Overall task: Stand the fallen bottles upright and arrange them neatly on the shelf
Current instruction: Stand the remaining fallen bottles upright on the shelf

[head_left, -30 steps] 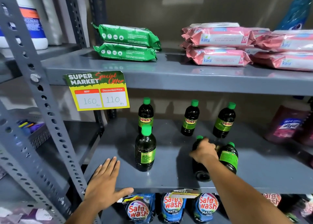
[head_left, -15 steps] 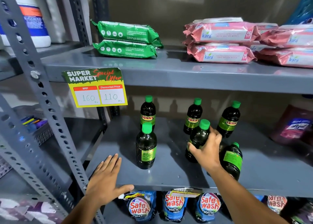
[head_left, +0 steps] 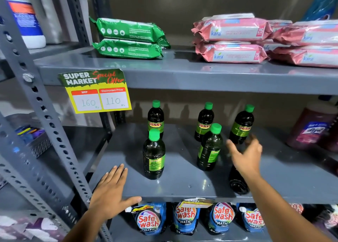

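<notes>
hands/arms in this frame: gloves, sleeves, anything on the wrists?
Both bare. Left hand and right hand: no gloves, no rings visible. Both forearms are uncovered down to the frame edge, with no sleeve, watch or band in view. Right hand is slightly motion-blurred.

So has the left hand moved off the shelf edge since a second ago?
No. The left hand still lies flat on the front left corner of the shelf, just left of the front left bottle.

Head cam only, close, facing fwd/down at middle shelf [head_left: 182,190]; no 2nd view.
</notes>
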A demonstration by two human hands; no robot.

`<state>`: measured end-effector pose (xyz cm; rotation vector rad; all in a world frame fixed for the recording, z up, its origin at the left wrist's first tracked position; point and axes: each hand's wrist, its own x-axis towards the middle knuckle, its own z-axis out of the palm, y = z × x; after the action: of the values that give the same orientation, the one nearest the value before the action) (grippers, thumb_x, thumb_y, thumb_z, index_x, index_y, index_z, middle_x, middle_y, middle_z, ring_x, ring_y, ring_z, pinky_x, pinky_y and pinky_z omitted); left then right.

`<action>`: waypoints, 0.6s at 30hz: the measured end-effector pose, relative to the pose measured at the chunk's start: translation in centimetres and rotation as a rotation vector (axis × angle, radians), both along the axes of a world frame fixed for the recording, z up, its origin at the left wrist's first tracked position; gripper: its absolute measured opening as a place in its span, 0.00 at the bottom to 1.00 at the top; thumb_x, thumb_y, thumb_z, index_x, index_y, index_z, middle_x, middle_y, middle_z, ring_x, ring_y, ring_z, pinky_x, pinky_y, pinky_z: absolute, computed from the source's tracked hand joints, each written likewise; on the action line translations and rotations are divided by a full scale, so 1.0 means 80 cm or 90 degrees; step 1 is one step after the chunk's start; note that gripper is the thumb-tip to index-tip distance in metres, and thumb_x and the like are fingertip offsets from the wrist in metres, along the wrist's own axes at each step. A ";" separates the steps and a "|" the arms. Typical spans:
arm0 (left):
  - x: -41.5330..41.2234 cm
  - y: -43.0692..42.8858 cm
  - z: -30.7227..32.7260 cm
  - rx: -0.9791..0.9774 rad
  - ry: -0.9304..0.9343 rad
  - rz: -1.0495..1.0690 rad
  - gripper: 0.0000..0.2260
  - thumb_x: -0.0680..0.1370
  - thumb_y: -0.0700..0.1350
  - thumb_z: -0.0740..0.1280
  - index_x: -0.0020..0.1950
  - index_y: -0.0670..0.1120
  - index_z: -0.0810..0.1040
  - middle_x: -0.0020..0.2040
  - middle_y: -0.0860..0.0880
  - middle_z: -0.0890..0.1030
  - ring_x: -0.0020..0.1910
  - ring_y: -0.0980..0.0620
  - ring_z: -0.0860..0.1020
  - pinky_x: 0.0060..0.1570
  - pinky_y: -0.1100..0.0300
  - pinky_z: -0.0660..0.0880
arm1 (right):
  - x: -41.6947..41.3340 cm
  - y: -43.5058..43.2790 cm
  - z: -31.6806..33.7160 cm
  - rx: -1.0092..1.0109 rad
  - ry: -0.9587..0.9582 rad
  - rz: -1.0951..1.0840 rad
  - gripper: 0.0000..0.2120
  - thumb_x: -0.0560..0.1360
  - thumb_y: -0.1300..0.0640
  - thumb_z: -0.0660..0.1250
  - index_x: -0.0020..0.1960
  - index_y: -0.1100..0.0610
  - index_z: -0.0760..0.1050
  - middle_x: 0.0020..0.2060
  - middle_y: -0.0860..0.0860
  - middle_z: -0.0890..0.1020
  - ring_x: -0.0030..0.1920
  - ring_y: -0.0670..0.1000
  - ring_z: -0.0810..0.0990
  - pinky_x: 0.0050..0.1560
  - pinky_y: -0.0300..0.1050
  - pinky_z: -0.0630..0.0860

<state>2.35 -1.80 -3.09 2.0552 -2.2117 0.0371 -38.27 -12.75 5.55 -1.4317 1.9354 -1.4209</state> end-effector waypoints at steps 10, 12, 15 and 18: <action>0.001 0.000 -0.003 0.013 -0.023 0.003 0.54 0.65 0.82 0.40 0.77 0.43 0.44 0.77 0.46 0.42 0.75 0.48 0.41 0.73 0.51 0.43 | -0.042 0.005 -0.018 0.409 0.018 -0.114 0.51 0.61 0.37 0.78 0.71 0.59 0.56 0.65 0.64 0.67 0.61 0.67 0.73 0.57 0.58 0.73; 0.002 -0.001 -0.003 0.012 -0.026 0.004 0.54 0.65 0.82 0.40 0.77 0.43 0.43 0.77 0.46 0.41 0.75 0.49 0.40 0.73 0.51 0.43 | -0.045 0.000 -0.015 0.443 0.003 -0.094 0.50 0.60 0.39 0.80 0.68 0.59 0.57 0.61 0.63 0.73 0.56 0.65 0.76 0.54 0.58 0.76; 0.001 -0.001 -0.002 0.012 -0.027 0.003 0.54 0.64 0.82 0.39 0.77 0.43 0.43 0.77 0.46 0.42 0.75 0.48 0.41 0.73 0.51 0.43 | -0.049 -0.006 -0.011 0.460 -0.027 -0.076 0.40 0.63 0.46 0.80 0.62 0.61 0.60 0.50 0.60 0.76 0.40 0.58 0.76 0.42 0.54 0.77; 0.002 0.000 -0.004 0.008 -0.016 0.002 0.54 0.65 0.82 0.41 0.76 0.43 0.43 0.77 0.46 0.42 0.75 0.49 0.41 0.73 0.51 0.43 | -0.054 -0.009 -0.010 0.439 -0.048 -0.079 0.38 0.60 0.47 0.81 0.60 0.62 0.66 0.47 0.60 0.79 0.40 0.60 0.79 0.40 0.53 0.79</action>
<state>2.49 -1.83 -3.38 2.0756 -2.2290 0.0488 -42.59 -13.48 4.78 -0.9311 2.1842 -0.7047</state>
